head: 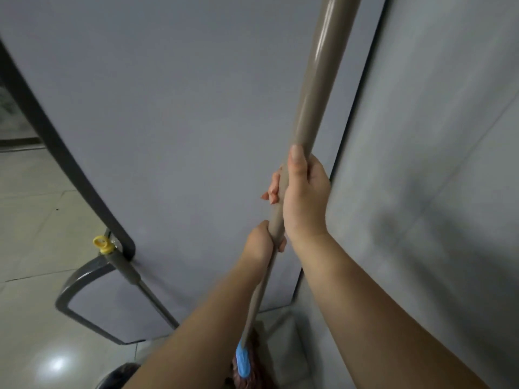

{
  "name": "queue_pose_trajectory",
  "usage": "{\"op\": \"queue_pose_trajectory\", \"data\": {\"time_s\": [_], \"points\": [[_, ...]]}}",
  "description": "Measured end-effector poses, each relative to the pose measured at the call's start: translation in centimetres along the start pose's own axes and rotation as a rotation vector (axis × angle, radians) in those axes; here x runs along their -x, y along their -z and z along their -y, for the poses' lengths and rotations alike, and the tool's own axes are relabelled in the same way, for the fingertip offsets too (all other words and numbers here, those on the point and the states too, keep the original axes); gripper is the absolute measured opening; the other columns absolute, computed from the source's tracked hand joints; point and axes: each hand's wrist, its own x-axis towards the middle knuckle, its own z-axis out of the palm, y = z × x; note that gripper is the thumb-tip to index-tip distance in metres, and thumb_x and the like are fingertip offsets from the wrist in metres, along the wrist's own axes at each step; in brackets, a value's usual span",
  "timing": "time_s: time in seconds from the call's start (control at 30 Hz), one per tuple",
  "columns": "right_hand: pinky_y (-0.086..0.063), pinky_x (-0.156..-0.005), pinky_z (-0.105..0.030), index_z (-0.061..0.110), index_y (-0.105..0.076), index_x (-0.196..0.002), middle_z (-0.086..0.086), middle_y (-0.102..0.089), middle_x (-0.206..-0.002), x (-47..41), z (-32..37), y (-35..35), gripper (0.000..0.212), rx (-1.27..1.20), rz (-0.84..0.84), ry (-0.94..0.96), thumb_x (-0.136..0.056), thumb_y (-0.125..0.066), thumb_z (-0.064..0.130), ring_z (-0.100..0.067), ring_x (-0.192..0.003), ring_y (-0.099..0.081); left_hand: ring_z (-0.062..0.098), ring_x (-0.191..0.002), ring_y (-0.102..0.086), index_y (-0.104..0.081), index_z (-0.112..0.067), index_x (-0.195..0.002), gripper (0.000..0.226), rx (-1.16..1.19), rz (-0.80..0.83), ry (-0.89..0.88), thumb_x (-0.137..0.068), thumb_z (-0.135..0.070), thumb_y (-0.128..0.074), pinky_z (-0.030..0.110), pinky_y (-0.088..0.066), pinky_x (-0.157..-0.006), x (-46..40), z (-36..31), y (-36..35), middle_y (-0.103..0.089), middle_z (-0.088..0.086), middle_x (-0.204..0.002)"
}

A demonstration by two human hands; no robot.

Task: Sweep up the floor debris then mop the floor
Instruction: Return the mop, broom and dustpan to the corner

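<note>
Head view: both hands are wrapped round one long taupe mop handle (306, 113), which runs steeply from the top of the frame down to the floor at the lower middle. The right hand (304, 197) is the upper grip, with the thumb laid along the shaft and the fingers curled round the far side. The left hand (259, 240) clamps the same shaft just below it, the two almost touching. Far below both hands, the handle meets a blue socket (243, 360) and a brownish mop head (250, 369), partly hidden behind the left forearm. So the working end lies down and slightly to the left of the grips, close to the person's feet, and the long axis is near upright.

The mop head sits in a tight corner. A grey wall (435, 136) stands on the right, and a grey panel with a dark rounded frame (182, 108) closes the way ahead. A second, thinner pole with a yellow hanging cap (101, 244) leans against that frame on the left, its lower end out of sight behind the left forearm. Something dark and round at the bottom edge is too cut off to name.

Open tiled floor (36, 220) shows only to the left. I judge the mopping stroke should draw the head out that way, keeping clear of the leaning pole.
</note>
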Motion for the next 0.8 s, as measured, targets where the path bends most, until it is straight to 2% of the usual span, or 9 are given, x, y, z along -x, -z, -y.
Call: {"op": "queue_pose_trajectory", "data": {"time_s": [0.1, 0.27, 0.43, 0.47, 0.53, 0.6, 0.67, 0.73, 0.8], "points": [[-0.047, -0.042, -0.020, 0.020, -0.043, -0.065, 0.007, -0.042, -0.038, -1.0, 1.4, 0.2, 0.031, -0.035, -0.066, 0.027, -0.079, -0.050, 0.047, -0.008, -0.031, -0.038, 0.016, -0.052, -0.043, -0.042, -0.013, -0.055, 0.043, -0.021, 0.029, -0.007, -0.095, -0.010, -0.026, 0.030, -0.040, -0.066, -0.7, -1.5, -0.1, -0.051, -0.001, -0.045], [-0.043, -0.039, -0.019, 0.016, -0.038, -0.069, 0.006, -0.040, -0.035, -0.7, 0.3, 5.2, 0.035, 0.024, -0.230, 0.046, -0.081, -0.042, 0.048, -0.009, -0.028, -0.036, 0.015, -0.049, -0.037, -0.041, -0.012, -0.053, 0.045, -0.054, 0.117, 0.053, -0.096, -0.015, -0.027, 0.026, -0.029, -0.053, -1.0, 0.9, -4.3, -0.047, 0.001, -0.044], [-0.047, -0.043, -0.023, 0.016, -0.038, -0.071, 0.005, -0.043, -0.037, -0.2, -2.2, 9.8, 0.044, 0.165, -0.174, 0.017, -0.071, -0.042, 0.060, -0.010, -0.031, -0.041, 0.017, -0.056, -0.042, -0.049, -0.013, -0.051, 0.048, -0.001, 0.125, 0.127, -0.095, -0.018, -0.030, 0.027, -0.033, -0.060, -2.1, 4.6, -7.8, -0.050, -0.001, -0.037], [-0.048, -0.045, -0.023, 0.017, -0.039, -0.072, 0.005, -0.045, -0.038, -0.1, -3.0, 10.6, 0.042, 0.201, -0.153, 0.002, -0.072, -0.042, 0.059, -0.009, -0.033, -0.043, 0.017, -0.059, -0.044, -0.050, -0.014, -0.048, 0.053, 0.003, 0.127, 0.154, -0.097, -0.020, -0.029, 0.025, -0.033, -0.060, -2.3, 5.3, -8.2, -0.053, 0.000, -0.042], [-0.050, -0.051, -0.021, 0.018, -0.041, -0.075, 0.005, -0.050, -0.042, 0.0, -4.9, 12.1, 0.034, 0.279, -0.103, -0.044, -0.078, -0.043, 0.052, -0.007, -0.038, -0.050, 0.022, -0.072, -0.051, -0.056, -0.015, -0.047, 0.063, -0.001, 0.112, 0.203, -0.101, -0.031, -0.026, 0.028, -0.038, -0.070, -2.7, 6.6, -8.7, -0.059, 0.009, -0.068], [-0.048, -0.059, -0.018, 0.019, -0.044, -0.077, 0.006, -0.053, -0.053, 0.4, -7.1, 13.8, 0.023, 0.404, -0.064, -0.135, -0.090, -0.045, 0.038, 0.000, -0.046, -0.055, 0.025, -0.092, -0.054, -0.058, -0.015, -0.069, 0.053, -0.043, 0.123, 0.251, -0.101, -0.039, -0.023, 0.031, -0.040, -0.085, -2.6, 7.8, -9.0, -0.058, 0.012, -0.092], [-0.042, -0.068, -0.019, 0.019, -0.047, -0.085, 0.003, -0.057, -0.069, 1.1, -9.5, 15.7, 0.018, 0.591, -0.049, -0.285, -0.098, -0.043, 0.030, 0.005, -0.059, -0.057, 0.025, -0.105, -0.052, -0.061, -0.019, -0.095, 0.045, -0.013, 0.214, 0.252, -0.101, -0.041, -0.022, 0.034, -0.039, -0.092, -2.3, 9.1, -8.8, -0.055, 0.009, -0.106], [-0.039, -0.065, -0.017, 0.019, -0.046, -0.098, 0.005, -0.058, -0.080, 1.6, -11.2, 17.2, 0.015, 0.698, -0.067, -0.435, -0.098, -0.041, 0.034, -0.004, -0.076, -0.058, 0.020, -0.114, -0.047, -0.054, -0.022, -0.125, 0.048, 0.086, 0.309, 0.288, -0.100, -0.044, -0.020, 0.031, -0.037, -0.093, -1.8, 10.0, -8.1, -0.050, 0.002, -0.120], [-0.039, -0.068, -0.020, 0.017, -0.049, -0.109, 0.007, -0.054, -0.083, 0.9, -11.7, 17.6, 0.027, 0.745, -0.123, -0.503, -0.098, -0.040, 0.040, -0.017, -0.089, -0.055, 0.019, -0.126, -0.038, -0.043, -0.023, -0.137, 0.049, 0.110, 0.329, 0.331, -0.100, -0.046, -0.020, 0.032, -0.033, -0.094, -1.5, 10.7, -7.3, -0.043, 0.001, -0.134]]}}
